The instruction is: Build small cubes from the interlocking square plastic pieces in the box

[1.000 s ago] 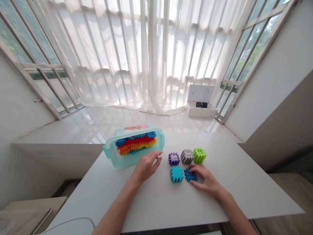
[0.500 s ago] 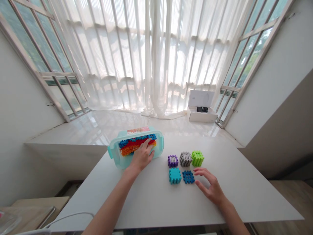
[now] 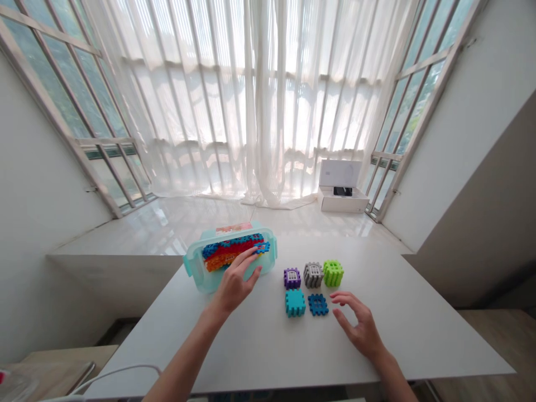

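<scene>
My left hand [image 3: 235, 283] is over the near side of a pale teal plastic box [image 3: 211, 282], fingers stretched out and thumb apart. Its fingertips touch a blue interlocking block panel [image 3: 263, 247] at the right end of the rows. Red panels [image 3: 234, 250] and orange panels [image 3: 218, 263] are packed beside it. Open and curved, my right hand [image 3: 360, 326] hovers just right of a dark blue panel [image 3: 318, 305]. Left of that panel sits a turquoise stack [image 3: 295, 303]. Behind them are purple [image 3: 292, 277], grey [image 3: 314, 274] and lime green [image 3: 333, 273] stacks.
A white box [image 3: 343, 200] with its lid up and a dark phone-like item inside stands on the sill by the curtain [image 3: 268, 139]. A white cable [image 3: 121, 368] crosses the table's [image 3: 268, 357] near left corner.
My left hand has drawn back slightly toward me, and a blue panel at its fingertips now stands out at the box's right end. My right hand stays beside the dark blue panel.
</scene>
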A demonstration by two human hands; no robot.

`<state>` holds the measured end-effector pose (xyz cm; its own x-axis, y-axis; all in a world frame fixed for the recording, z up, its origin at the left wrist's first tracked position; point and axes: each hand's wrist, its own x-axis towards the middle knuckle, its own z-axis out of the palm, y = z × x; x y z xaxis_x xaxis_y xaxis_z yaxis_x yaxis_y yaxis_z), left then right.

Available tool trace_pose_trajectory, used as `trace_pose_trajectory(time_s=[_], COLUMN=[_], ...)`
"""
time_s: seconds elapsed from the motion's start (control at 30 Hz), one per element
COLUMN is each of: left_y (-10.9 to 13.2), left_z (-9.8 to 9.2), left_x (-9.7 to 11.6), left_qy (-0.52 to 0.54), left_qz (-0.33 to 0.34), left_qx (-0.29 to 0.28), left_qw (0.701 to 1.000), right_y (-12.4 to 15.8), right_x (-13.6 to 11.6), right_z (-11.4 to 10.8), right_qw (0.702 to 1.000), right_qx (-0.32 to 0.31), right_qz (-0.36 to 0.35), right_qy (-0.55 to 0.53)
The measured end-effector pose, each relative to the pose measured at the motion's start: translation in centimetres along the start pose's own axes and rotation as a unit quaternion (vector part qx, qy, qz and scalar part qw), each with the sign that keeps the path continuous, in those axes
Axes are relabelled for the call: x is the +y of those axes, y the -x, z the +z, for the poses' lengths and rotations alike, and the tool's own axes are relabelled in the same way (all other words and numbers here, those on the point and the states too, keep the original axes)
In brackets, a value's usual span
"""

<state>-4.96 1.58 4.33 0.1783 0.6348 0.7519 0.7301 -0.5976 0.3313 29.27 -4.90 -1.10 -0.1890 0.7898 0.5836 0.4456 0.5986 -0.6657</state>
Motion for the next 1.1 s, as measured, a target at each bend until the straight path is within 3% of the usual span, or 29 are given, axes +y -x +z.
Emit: trace_pose_trajectory(time_s=[0.1, 0.17, 0.33, 0.47, 0.57, 0.63, 0.73, 0.83, 1.0, 1.1], left_y=[1.1, 1.6, 2.1, 2.5, 2.7, 2.7, 2.4, 2.0, 1.0, 0.1], left_z=[-1.2, -1.7, -2.5, -2.0, -1.0, -0.3, 0.4, 0.8, 1.6, 2.1], left_x=[3.2, 5.1, 7.8, 8.6, 9.0, 9.1, 8.9, 8.5, 8.0, 7.0], left_qy=[0.102, 0.155, 0.266, 0.292, 0.304, 0.358, 0.461, 0.490, 0.468, 0.421], left_qz=[-0.011, 0.003, 0.034, 0.001, -0.084, -0.164, -0.272, -0.312, -0.290, -0.261], left_qx=[-0.010, -0.058, -0.190, -0.182, -0.136, -0.129, -0.160, -0.199, -0.232, -0.206], left_qw=[0.995, 0.986, 0.944, 0.939, 0.939, 0.910, 0.829, 0.789, 0.802, 0.844], right_y=[-0.9, -1.9, -4.0, -3.9, -3.2, -2.9, -2.6, -2.9, -3.6, -3.6], right_x=[-1.2, -2.7, -6.2, -6.6, -6.4, -6.3, -6.5, -6.5, -5.5, -3.8], right_z=[0.7, 1.3, 3.0, 4.2, 5.0, 5.4, 5.5, 5.2, 3.8, 2.1], right_qw=[0.999, 0.993, 0.931, 0.926, 0.941, 0.953, 0.972, 0.989, 0.996, 0.998], right_qx=[0.015, 0.007, -0.143, -0.120, -0.074, -0.052, -0.035, -0.030, -0.051, -0.059], right_qz=[0.012, 0.024, 0.079, 0.092, 0.081, 0.060, 0.027, -0.011, -0.040, -0.018], right_qy=[-0.048, -0.118, -0.325, -0.345, -0.321, -0.291, -0.231, -0.143, -0.059, -0.029])
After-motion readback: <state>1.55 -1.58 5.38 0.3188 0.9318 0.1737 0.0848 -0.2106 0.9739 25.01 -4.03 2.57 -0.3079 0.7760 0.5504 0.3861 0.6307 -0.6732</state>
